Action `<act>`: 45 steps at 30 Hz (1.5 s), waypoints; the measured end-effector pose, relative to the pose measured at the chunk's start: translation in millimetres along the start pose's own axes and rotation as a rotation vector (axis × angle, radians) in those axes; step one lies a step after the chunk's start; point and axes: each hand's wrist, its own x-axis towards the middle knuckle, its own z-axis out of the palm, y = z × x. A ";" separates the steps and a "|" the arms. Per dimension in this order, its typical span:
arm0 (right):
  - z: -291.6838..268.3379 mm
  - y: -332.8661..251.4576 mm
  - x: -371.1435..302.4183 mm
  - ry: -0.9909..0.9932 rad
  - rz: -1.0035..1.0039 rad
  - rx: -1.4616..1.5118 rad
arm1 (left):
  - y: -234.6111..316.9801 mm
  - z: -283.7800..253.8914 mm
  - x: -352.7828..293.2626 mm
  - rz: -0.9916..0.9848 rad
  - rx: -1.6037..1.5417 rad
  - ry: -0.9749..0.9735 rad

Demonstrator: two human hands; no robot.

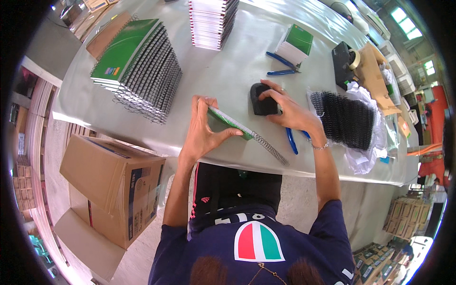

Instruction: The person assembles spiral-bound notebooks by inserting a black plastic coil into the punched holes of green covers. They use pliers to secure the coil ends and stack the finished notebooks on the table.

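My left hand (198,133) grips a thin green notebook (230,121) by its ends, thumb on the near side and fingers at the far end. A dark wire coil (270,148) sticks out from the notebook's near right end, over the table's front edge. Curled over a black rounded device (259,100) on the table is my right hand (295,111), its fingers around the top and side. Blue-handled pliers (291,141) lie just below that hand, partly hidden by the wrist. Right of my wrist, many loose black coils (344,118) rest on crumpled white wrapping.
Coil-bound green notebooks (126,52) are stacked at left, with a taller notebook stack (209,23) behind. A small green-covered stack (297,40) stands beside other blue pliers (283,72). A tape dispenser (343,64) and cardboard box (375,76) sit far right. An opened carton (111,183) stands below left.
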 end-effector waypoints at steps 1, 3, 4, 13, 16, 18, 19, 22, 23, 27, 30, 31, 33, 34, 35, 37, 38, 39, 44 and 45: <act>1.2 -0.2 0.5 -0.004 0.023 -0.032 | -2.2 1.0 0.2 0.029 0.001 0.015; -2.6 -12.1 -1.9 -0.087 0.091 0.360 | -5.9 4.2 0.6 0.087 0.001 0.042; -2.5 -17.1 -5.2 -0.128 0.127 0.555 | -7.6 4.5 0.0 0.074 0.001 0.046; 13.4 -11.7 -41.8 -0.110 -0.138 1.140 | -3.7 6.1 0.2 -0.014 -0.020 0.003; 19.5 -27.0 -37.7 -0.074 -0.036 1.178 | -4.4 7.1 -0.1 -0.029 -0.031 0.000; 21.4 -15.4 -42.0 -0.105 -0.034 1.343 | -4.4 7.7 0.6 -0.028 -0.030 -0.009; 22.2 -12.0 -44.7 -0.103 -0.084 1.425 | -4.3 8.5 1.6 -0.015 -0.027 -0.003; 18.9 -21.0 -42.6 -0.084 -0.109 1.179 | -6.9 8.5 0.2 0.001 -0.014 0.006; 16.4 -25.6 -42.4 -0.063 -0.089 1.009 | -8.2 8.6 0.8 0.003 -0.027 0.002; 30.6 -11.9 -39.3 -0.084 -0.058 1.080 | -2.3 8.6 1.3 0.033 -0.021 -0.020; 37.9 -21.6 -40.7 -0.027 -0.071 1.041 | -4.7 12.7 1.0 0.014 -0.019 -0.009; 36.8 -28.8 -43.6 -0.053 -0.049 1.110 | -7.1 12.9 -1.8 -0.003 -0.030 -0.012; 45.7 -19.3 -51.4 -0.069 -0.001 1.195 | -12.1 12.6 -2.8 -0.017 -0.055 -0.030; 48.7 -15.9 -54.7 -0.076 0.021 1.238 | -14.1 15.1 -3.3 -0.020 -0.105 -0.008; 50.4 -16.8 -56.1 -0.084 0.020 1.295 | -17.0 16.8 -6.0 -0.031 -0.152 0.011; 51.6 -21.2 -56.5 -0.101 0.013 1.408 | -21.7 18.4 -10.6 -0.009 -0.200 0.027; 53.6 -24.3 -56.6 -0.074 -0.004 1.438 | -20.7 20.4 -12.1 0.022 -0.206 0.031; 56.5 -28.2 -55.7 -0.047 -0.021 1.467 | -19.8 22.2 -13.0 0.053 -0.212 0.035; 47.6 -36.4 -59.0 -0.054 -0.036 1.389 | -14.4 24.1 -13.9 0.083 -0.134 0.018; 49.1 -33.9 -59.0 -0.043 -0.053 1.352 | -13.9 24.1 -13.9 0.088 -0.103 0.008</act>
